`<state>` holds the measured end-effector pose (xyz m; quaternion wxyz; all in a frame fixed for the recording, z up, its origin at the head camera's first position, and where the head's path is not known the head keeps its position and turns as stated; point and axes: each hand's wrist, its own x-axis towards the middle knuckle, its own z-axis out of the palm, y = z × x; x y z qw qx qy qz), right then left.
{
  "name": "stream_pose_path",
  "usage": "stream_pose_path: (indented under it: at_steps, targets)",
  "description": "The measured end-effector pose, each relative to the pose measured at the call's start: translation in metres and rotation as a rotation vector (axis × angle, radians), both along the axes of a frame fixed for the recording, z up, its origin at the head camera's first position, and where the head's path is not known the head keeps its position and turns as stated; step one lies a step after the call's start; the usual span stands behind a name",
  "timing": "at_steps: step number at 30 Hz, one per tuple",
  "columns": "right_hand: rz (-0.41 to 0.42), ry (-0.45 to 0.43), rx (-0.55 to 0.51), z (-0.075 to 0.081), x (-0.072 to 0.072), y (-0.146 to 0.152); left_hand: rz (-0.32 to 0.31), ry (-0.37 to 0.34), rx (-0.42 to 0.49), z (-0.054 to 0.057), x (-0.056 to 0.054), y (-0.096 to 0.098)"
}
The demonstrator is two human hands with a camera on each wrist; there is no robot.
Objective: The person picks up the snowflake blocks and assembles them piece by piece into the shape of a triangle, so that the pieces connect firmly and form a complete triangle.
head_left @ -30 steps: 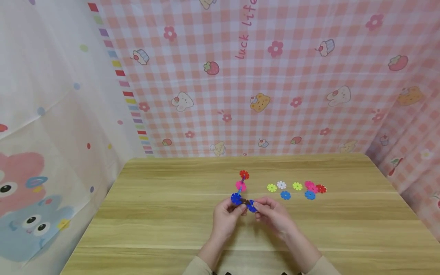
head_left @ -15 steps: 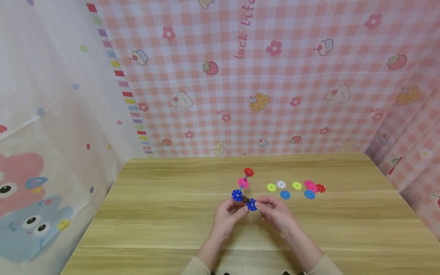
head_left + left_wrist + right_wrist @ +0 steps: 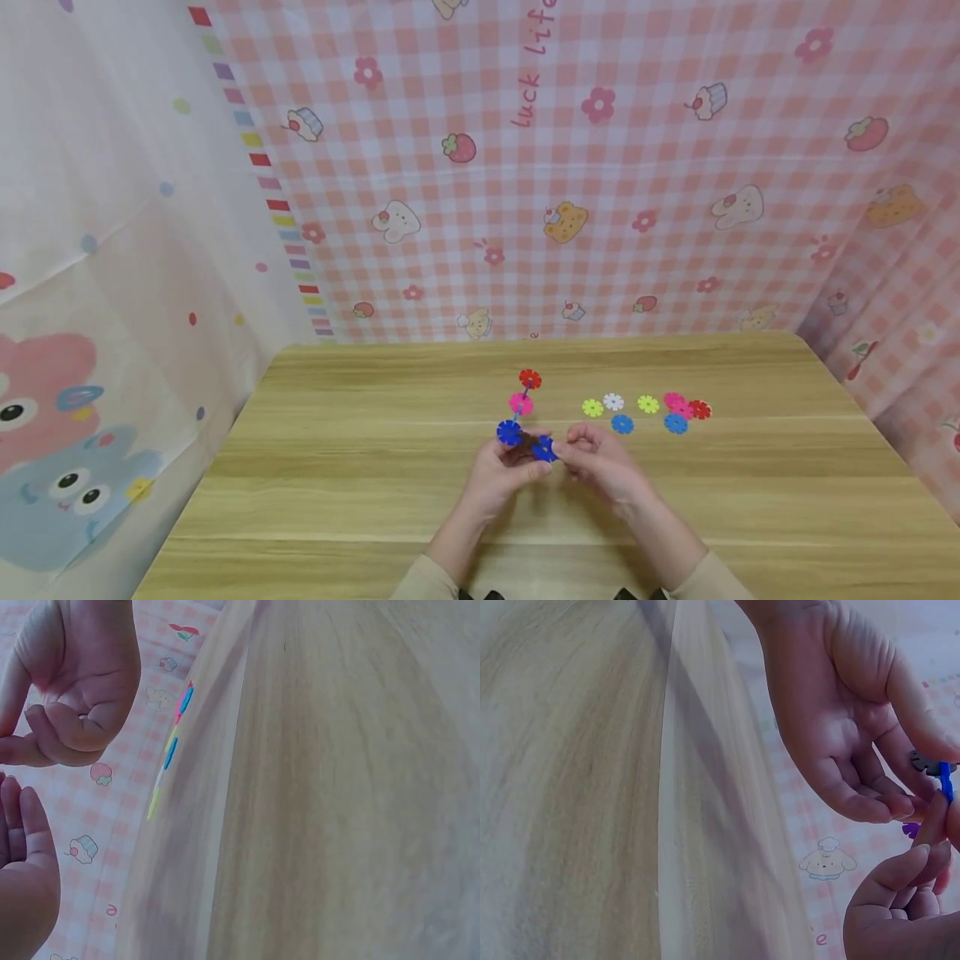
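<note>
A chain of interlocking plastic snowflake discs stretches between both hands in the head view. It has a red disc (image 3: 530, 379) at its far end, then a thin purple one, a pink disc (image 3: 521, 404), a light blue one seen edge-on, a dark blue disc (image 3: 509, 432), a dark brown one, and a second dark blue disc (image 3: 544, 450). My left hand (image 3: 498, 483) holds the chain's near part, thumb just below that second blue disc. Thumb and forefinger of my right hand (image 3: 603, 468) pinch the same disc's right edge. The right wrist view shows this blue disc (image 3: 946, 781) edge-on between the hands.
Loose discs lie on the wooden table (image 3: 360, 483) to the right of the chain: two yellow (image 3: 592, 408), a white (image 3: 613, 402), two light blue (image 3: 622, 424), pink ones (image 3: 674, 402) and a red (image 3: 700, 410). A pink checked cloth (image 3: 480, 192) hangs behind.
The chain's far end swung up and to the right, then back left. My left thumb has shifted from the brown disc to below the near blue disc. The loose discs stay put.
</note>
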<state>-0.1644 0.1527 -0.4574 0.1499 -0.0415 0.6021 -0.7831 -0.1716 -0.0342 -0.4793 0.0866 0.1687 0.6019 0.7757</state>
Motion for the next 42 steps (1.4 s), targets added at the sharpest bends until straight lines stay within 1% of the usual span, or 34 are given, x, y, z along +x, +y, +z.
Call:
stream_pose_path:
  at_steps: [4,9,11,15,17,20,22,23,28,33,36,38,42]
  targets:
    - [0.007,-0.012,-0.021,0.0,0.0,0.0,0.026,-0.002,0.009,0.001,0.001,0.002]
    - [0.011,-0.006,0.0,-0.003,-0.001,0.002,0.04,-0.009,-0.001,0.0,0.001,0.002]
    - [0.01,0.021,0.044,-0.004,-0.002,0.005,0.042,-0.007,-0.007,0.0,0.001,0.002]
    - [-0.038,0.061,0.172,-0.009,-0.007,0.016,0.049,-0.011,-0.021,-0.001,0.001,0.002]
    - [-0.065,0.089,0.257,-0.012,-0.009,0.025,0.059,-0.016,-0.029,-0.001,0.001,0.002]
    - [-0.097,0.163,0.364,-0.016,-0.015,0.042,0.071,-0.027,-0.036,-0.001,0.001,0.002]
    - [-0.114,0.205,0.418,-0.019,-0.019,0.054,0.074,-0.032,-0.037,0.0,0.002,0.001]
    - [-0.124,0.215,0.428,-0.02,-0.02,0.059,0.074,-0.035,-0.038,0.0,0.002,0.001]
    - [-0.172,0.203,0.503,-0.024,-0.027,0.082,0.082,-0.042,-0.05,0.001,0.002,0.0]
    - [-0.178,0.243,0.618,-0.028,-0.03,0.094,0.08,-0.05,-0.073,0.001,0.001,-0.002]
    - [-0.178,0.26,0.689,-0.029,-0.032,0.096,0.077,-0.042,-0.084,0.001,0.0,-0.002]
    - [-0.184,0.245,0.727,-0.029,-0.033,0.097,0.076,-0.038,-0.091,0.001,0.0,-0.003]
    - [-0.188,0.204,0.765,-0.029,-0.036,0.097,0.078,-0.043,-0.107,0.001,0.0,-0.004]
